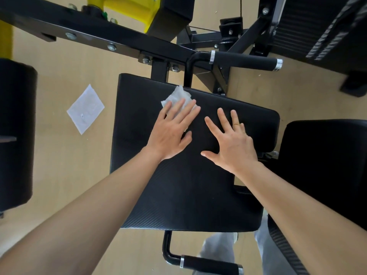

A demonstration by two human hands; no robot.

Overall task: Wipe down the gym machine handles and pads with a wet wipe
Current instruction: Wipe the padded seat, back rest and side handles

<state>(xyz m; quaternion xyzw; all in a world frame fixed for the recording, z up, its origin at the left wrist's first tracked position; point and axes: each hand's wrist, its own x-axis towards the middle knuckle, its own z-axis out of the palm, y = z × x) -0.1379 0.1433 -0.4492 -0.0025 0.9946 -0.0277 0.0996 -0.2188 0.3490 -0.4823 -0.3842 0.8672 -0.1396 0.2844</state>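
Forearms [95, 211] reach over the black pad [188, 195]; left hand [170, 133] presses a crumpled wet wipe [177, 96] near its far edge with straight fingers; right hand [232, 143] lies flat, fingers spread.

Black textured pad [188, 195]: flat, rounded corners, mounted on machine frame. Crumpled white wet wipe [177, 96] lies on pad, at pad's far edge. Left hand [170, 133] flat on wipe, fingers straight, pressing it to pad. Right hand [232, 143] rests on bare pad, fingers spread, toward pad's right side. Tan floor [69, 175] below pad. White square sheet [85, 109] flat on floor, left of pad, not touching it.
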